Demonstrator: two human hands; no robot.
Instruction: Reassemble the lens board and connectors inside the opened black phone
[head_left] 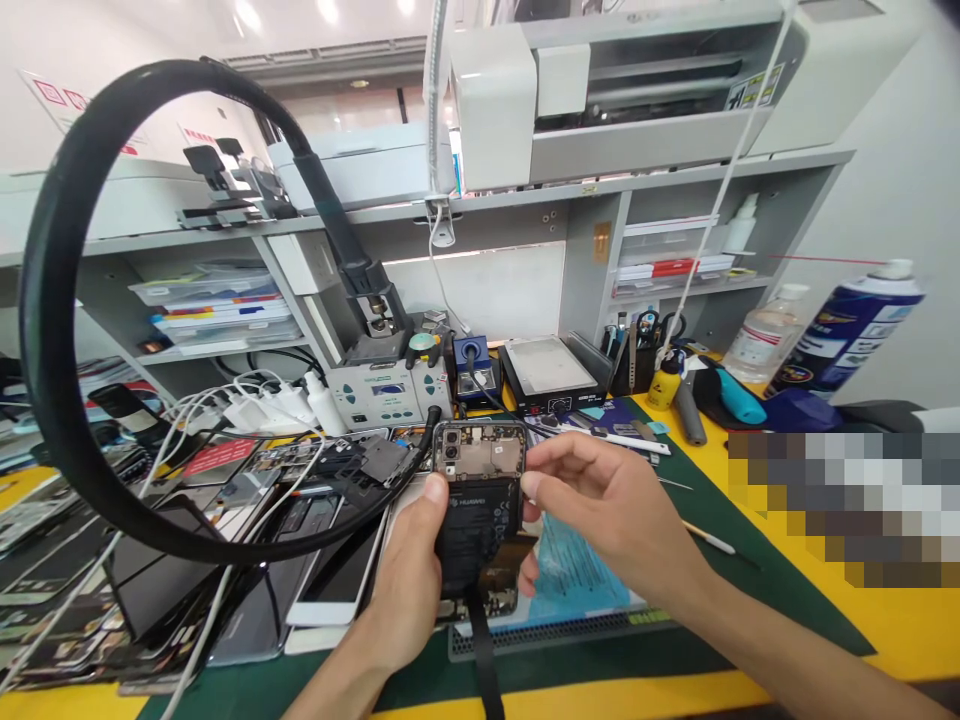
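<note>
My left hand (412, 555) grips an opened smartphone (480, 458) from its left side, thumb on the edge and fingertips showing past the right edge. Its back cover is off, so the camera lenses, the upper board and a black battery (469, 540) marked HUAWEI show. A black strap (484, 650) hangs from the lower end. At the phone's upper right edge, my right hand (619, 515) has its thumb and index finger closed against the frame. Whether a small part sits between those fingertips is hidden.
Many phones and phone parts (247, 520) cover the left side. A thick black hose (34, 300) loops in front of the soldering station (386, 390). Behind stands a heating plate (551, 365). Tweezers and a brush (709, 537) lie right on the green mat (787, 610).
</note>
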